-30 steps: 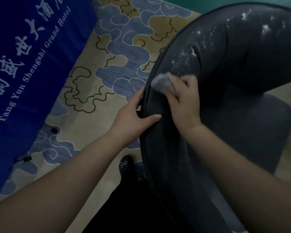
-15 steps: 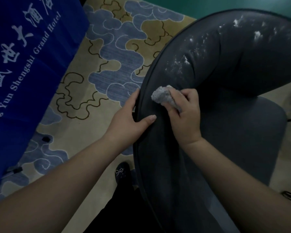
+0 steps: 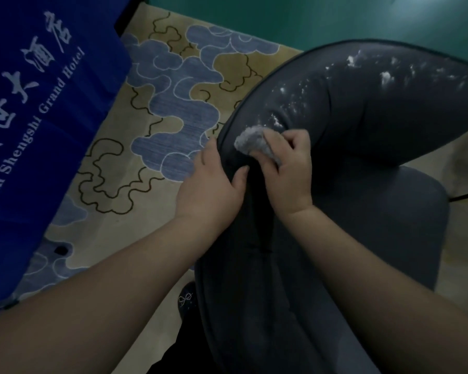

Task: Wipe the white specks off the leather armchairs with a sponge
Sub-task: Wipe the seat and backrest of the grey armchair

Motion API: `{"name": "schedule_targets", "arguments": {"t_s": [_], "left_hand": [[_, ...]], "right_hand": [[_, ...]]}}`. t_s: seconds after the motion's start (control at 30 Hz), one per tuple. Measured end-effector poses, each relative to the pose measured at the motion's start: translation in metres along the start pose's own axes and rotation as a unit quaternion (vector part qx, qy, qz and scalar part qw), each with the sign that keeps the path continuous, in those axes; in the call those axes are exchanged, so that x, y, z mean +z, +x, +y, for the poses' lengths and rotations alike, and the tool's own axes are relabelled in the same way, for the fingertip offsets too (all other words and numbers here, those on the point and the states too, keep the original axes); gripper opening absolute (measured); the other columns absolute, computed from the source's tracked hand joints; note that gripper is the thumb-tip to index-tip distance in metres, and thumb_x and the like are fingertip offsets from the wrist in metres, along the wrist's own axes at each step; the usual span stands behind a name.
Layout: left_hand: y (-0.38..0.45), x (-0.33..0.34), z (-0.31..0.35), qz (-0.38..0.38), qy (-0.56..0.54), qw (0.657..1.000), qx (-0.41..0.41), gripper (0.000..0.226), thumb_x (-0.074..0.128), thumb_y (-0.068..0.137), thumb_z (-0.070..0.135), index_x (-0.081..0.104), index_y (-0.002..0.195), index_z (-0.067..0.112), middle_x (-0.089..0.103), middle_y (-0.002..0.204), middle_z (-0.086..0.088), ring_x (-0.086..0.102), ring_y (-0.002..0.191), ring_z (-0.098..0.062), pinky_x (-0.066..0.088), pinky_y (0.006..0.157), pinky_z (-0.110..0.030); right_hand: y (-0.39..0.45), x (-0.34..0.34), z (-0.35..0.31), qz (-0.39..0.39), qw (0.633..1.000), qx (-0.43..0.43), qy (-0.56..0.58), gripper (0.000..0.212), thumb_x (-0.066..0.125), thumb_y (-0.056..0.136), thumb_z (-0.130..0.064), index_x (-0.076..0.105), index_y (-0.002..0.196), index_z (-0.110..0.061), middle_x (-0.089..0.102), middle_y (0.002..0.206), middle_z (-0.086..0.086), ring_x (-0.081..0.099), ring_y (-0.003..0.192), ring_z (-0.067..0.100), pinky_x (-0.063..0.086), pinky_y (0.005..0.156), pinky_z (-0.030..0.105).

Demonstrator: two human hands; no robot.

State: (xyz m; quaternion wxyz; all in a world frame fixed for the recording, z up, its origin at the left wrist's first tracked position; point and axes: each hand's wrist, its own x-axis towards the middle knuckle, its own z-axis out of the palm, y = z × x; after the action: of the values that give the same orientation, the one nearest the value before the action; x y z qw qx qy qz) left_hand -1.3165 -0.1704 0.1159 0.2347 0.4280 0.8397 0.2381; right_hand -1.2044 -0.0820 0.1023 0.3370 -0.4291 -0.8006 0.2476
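On the curved back of the dark armchair [image 3: 362,125], the right hand [image 3: 289,168] clamps a grey sponge [image 3: 250,143] in curled fingers, pressing it against the leather just below a scatter of white specks [image 3: 289,103]. The left hand [image 3: 211,184] grips the chair's piped edge beside it, above a patterned carpet [image 3: 173,109].

Dim, bluish cast; soft focus thruout; wide-angle bending at edges; no glare.

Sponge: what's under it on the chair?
The sponge presses on the dark chair, beside white specks. Any specks beneath it are covered. The right hand grips it.
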Motion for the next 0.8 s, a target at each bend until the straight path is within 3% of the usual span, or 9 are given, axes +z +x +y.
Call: {"name": "schedule_targets", "arguments": {"t_s": [0.13, 0.2, 0.3, 0.43, 0.57, 0.7, 0.8], "left_hand": [[-0.005, 0.001, 0.001, 0.026, 0.038, 0.999, 0.014, 0.074, 0.040, 0.093, 0.055, 0.013, 0.151, 0.017, 0.031, 0.152, -0.008, 0.044, 0.129, -0.026, 0.041, 0.095, -0.038], [-0.006, 0.001, -0.001, 0.031, 0.031, 0.999, 0.023, 0.072, 0.041, 0.094, 0.051, 0.015, 0.151, 0.016, 0.032, 0.151, -0.008, 0.041, 0.131, -0.024, 0.038, 0.097, -0.035], [-0.006, 0.002, 0.000, 0.031, 0.034, 0.999, 0.027, 0.071, 0.037, 0.094, 0.049, 0.015, 0.152, 0.015, 0.030, 0.153, -0.008, 0.034, 0.136, -0.022, 0.036, 0.101, -0.035], [-0.005, 0.003, 0.002, 0.037, 0.043, 0.998, 0.020, 0.069, 0.035, 0.093, 0.048, 0.017, 0.151, 0.015, 0.030, 0.153, -0.007, 0.035, 0.135, -0.022, 0.037, 0.100, -0.036], [-0.005, 0.002, 0.004, 0.039, 0.050, 0.998, 0.021, 0.067, 0.037, 0.093, 0.045, 0.021, 0.150, 0.013, 0.036, 0.148, -0.008, 0.045, 0.126, -0.026, 0.041, 0.094, -0.038], [-0.005, 0.002, 0.005, 0.041, 0.052, 0.998, 0.019, 0.066, 0.034, 0.094, 0.046, 0.021, 0.150, 0.014, 0.035, 0.149, -0.007, 0.045, 0.125, -0.025, 0.042, 0.092, -0.037], [-0.005, 0.003, 0.005, 0.045, 0.060, 0.997, 0.016, 0.065, 0.031, 0.095, 0.048, 0.020, 0.150, 0.015, 0.034, 0.149, -0.007, 0.045, 0.125, -0.026, 0.041, 0.091, -0.037]], "right_hand": [[0.028, 0.004, 0.008, 0.047, 0.995, 0.078, 0.029, 0.033, 0.068, 0.086, -0.015, 0.064, 0.119, -0.011, 0.038, 0.102, 0.002, 0.043, 0.091, 0.011, 0.033, 0.086, 0.003], [0.017, 0.005, 0.005, 0.052, 0.995, 0.072, 0.038, 0.034, 0.068, 0.085, -0.012, 0.064, 0.119, -0.010, 0.038, 0.101, 0.003, 0.043, 0.088, 0.010, 0.033, 0.085, 0.002], [-0.005, 0.004, 0.000, 0.027, 0.998, 0.016, 0.047, 0.036, 0.069, 0.083, -0.010, 0.065, 0.119, -0.009, 0.039, 0.099, 0.003, 0.046, 0.088, 0.014, 0.039, 0.087, 0.011], [0.037, 0.000, 0.016, 0.023, 1.000, -0.002, -0.001, 0.034, 0.069, 0.084, -0.010, 0.067, 0.118, -0.010, 0.039, 0.097, 0.005, 0.048, 0.088, 0.024, 0.045, 0.085, 0.028], [0.056, 0.007, 0.023, 0.045, 0.997, 0.060, 0.032, 0.035, 0.067, 0.087, -0.013, 0.064, 0.122, -0.009, 0.039, 0.100, 0.004, 0.049, 0.092, 0.021, 0.039, 0.088, 0.015], [0.007, 0.008, 0.014, 0.044, 0.996, 0.047, 0.067, 0.039, 0.068, 0.083, -0.012, 0.063, 0.121, -0.005, 0.041, 0.099, 0.004, 0.047, 0.088, 0.012, 0.036, 0.088, 0.007], [0.021, 0.001, 0.025, 0.023, 0.999, 0.010, 0.030, 0.035, 0.071, 0.081, -0.011, 0.066, 0.115, -0.005, 0.041, 0.096, 0.005, 0.046, 0.086, 0.015, 0.034, 0.085, 0.005]]}}
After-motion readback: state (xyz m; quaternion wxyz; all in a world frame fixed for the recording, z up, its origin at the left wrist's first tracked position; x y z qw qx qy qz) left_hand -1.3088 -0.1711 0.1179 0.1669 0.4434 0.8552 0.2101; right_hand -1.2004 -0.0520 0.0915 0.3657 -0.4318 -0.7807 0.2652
